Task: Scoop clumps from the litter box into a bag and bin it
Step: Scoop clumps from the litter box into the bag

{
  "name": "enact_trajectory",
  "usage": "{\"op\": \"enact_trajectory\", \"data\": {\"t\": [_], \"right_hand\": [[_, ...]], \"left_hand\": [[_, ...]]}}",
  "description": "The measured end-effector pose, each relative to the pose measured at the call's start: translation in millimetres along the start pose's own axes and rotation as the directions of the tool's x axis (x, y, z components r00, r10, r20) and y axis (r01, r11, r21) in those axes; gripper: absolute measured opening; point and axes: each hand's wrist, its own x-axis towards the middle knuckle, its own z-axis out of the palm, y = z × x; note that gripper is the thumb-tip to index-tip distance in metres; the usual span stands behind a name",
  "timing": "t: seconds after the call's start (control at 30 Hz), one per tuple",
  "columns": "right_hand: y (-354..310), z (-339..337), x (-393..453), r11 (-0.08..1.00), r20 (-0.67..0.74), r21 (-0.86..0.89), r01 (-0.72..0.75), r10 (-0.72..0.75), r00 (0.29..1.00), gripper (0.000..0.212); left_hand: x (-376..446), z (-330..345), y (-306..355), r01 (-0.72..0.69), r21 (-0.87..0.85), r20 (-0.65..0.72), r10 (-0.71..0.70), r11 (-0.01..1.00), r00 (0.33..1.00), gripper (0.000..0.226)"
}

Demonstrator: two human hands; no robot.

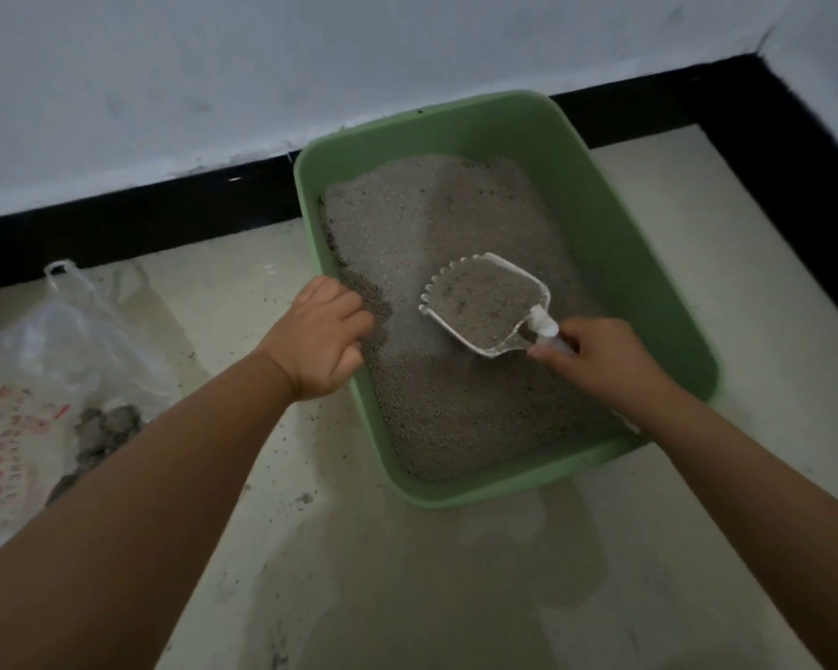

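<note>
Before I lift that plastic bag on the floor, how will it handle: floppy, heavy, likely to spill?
The plastic bag is thin, translucent and crumpled, so it will probably sag rather than hold any shape. The grey clumps lie low near its open side, so they may slide out unless it is lifted by the handle loop. With few clumps showing, it is likely fairly light.

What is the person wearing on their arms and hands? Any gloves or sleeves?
No gloves and no sleeves show. The left hand and the right hand are both bare, and both forearms are uncovered all the way to the picture's edge. No watch, bracelet or ring can be seen on either wrist or on the fingers that show.
</note>
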Motion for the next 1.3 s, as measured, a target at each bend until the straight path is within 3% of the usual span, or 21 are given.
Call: {"op": "enact_trajectory", "data": {"t": [0.2, 0.4, 0.5, 0.63, 0.77, 0.97, 1.3], "right_hand": [[-17, 16, -2, 0.994, 0.182, -0.110, 0.017, 0.004, 0.983, 0.026], [-47, 40, 19, 0.980, 0.245, -0.198, -0.003, 0.052, 0.968, 0.046], [-62, 52, 37, 0.991, 0.207, -0.105, -0.077, 0.098, 0.973, 0.043], [-70, 59, 57, 0.998, 0.126, -0.007, -0.061, 0.061, 0.990, 0.033], [-82, 72, 70, 0.995, 0.061, 0.084, -0.059, 0.054, 0.997, 0.045], [-103, 92, 90, 0.971, -0.074, 0.239, -0.030, 0.049, 0.996, 0.035], [-107, 83, 100, 0.943, -0.143, 0.331, 0.024, 0.025, 0.989, 0.032]], "left_hand": [[-1, 6, 0, 0.003, -0.016, -0.059, -0.004, 1.000, 0.998, 0.029], [-4, 11, 0, 0.010, -0.034, -0.108, -0.013, 0.999, 0.994, 0.029], [-2, 12, -1, -0.014, -0.029, -0.104, 0.011, 0.999, 0.994, 0.027], [0, 14, -4, -0.068, -0.044, -0.112, 0.062, 0.997, 0.992, 0.012], [2, 14, -7, -0.083, -0.050, -0.117, 0.076, 0.995, 0.990, 0.011], [-3, 22, -7, -0.052, -0.119, -0.181, 0.029, 0.992, 0.983, 0.015], [-5, 22, -8, -0.038, -0.075, -0.181, 0.024, 0.996, 0.983, 0.008]]}}
